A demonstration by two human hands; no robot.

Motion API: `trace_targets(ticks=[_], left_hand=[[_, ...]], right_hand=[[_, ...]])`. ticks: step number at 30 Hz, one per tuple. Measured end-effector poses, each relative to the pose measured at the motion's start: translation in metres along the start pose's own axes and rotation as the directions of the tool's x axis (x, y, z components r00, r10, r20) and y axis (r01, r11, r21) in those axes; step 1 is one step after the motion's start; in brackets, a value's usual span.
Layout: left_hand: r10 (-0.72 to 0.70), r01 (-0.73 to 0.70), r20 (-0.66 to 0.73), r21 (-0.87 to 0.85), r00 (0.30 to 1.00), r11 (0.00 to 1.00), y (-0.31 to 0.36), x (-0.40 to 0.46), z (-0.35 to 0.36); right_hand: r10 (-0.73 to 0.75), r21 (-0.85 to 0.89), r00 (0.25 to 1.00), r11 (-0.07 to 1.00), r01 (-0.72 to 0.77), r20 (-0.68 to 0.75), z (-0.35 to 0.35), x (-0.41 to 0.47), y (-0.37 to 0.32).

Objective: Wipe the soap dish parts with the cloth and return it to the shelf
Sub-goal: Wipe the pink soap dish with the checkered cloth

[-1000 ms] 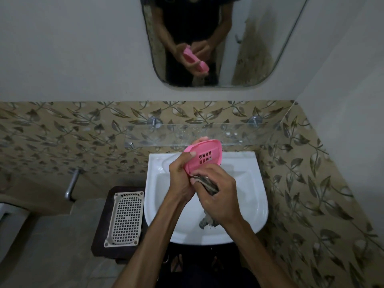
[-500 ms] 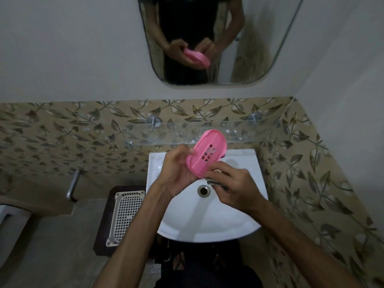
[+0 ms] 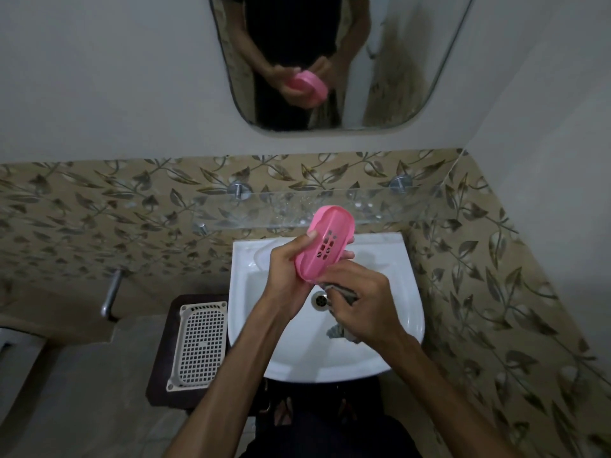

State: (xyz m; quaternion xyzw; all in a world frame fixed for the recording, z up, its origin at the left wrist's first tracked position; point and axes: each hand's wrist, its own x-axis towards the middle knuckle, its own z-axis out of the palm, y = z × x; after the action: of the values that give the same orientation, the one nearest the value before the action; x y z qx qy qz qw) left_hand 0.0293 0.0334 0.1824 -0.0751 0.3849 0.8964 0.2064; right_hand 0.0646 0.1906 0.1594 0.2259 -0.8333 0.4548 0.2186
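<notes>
The pink soap dish (image 3: pixel 325 247) is held up over the back of the white sink (image 3: pixel 401 285), just in front of the glass shelf (image 3: pixel 287 206) and below it in the view. It is an oval plastic piece, tilted on its long axis so one end points up toward the shelf and the other down toward the drain (image 3: pixel 320 299). A raised rim runs round it, and a small cluster of drain slots sits near its middle; no brand, label or writing can be read on it or anywhere else. The left hand (image 3: pixel 286 276) grips the dish from the left side, thumb curled over the upper edge and fingertips showing past the right edge. The right hand (image 3: pixel 360 307) is curled round a crumpled grey cloth (image 3: pixel 342 294) and touches the lower end of the dish; part of the cloth hangs below the hand over the basin. To the left of the sink, a white plastic grid tray (image 3: pixel 198 345) lies on a dark brown stool or stand (image 3: pixel 158 368). A metal bar (image 3: pixel 112 294) sticks out of the leaf-patterned tiled wall (image 3: pixel 99 206) further left. Above the tiles, the mirror (image 3: pixel 396 61) shows the person in dark clothes holding the pink dish in both hands. Two round metal fittings hold the shelf to the wall.
</notes>
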Motion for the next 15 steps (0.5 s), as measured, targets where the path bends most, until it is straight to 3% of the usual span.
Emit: trace_targets(ticks=[3,9,15], left_hand=[[0.006,-0.006,-0.007,-0.013,1.0,1.0,-0.0029,0.0018,-0.0007],[0.038,-0.039,-0.011,-0.049,0.999,0.998,-0.0094,0.0078,-0.0076],[0.039,-0.04,-0.008,-0.108,0.999,0.993,-0.0096,0.0072,-0.008]], right_hand=[[0.084,-0.004,0.994,0.996,-0.085,-0.074,-0.0001,0.0022,0.0036],[0.198,0.069,0.976,0.979,-0.192,-0.085,0.0046,0.0,0.0019],[0.102,0.004,0.992,0.995,-0.102,0.069,0.0015,0.0054,0.0009]])
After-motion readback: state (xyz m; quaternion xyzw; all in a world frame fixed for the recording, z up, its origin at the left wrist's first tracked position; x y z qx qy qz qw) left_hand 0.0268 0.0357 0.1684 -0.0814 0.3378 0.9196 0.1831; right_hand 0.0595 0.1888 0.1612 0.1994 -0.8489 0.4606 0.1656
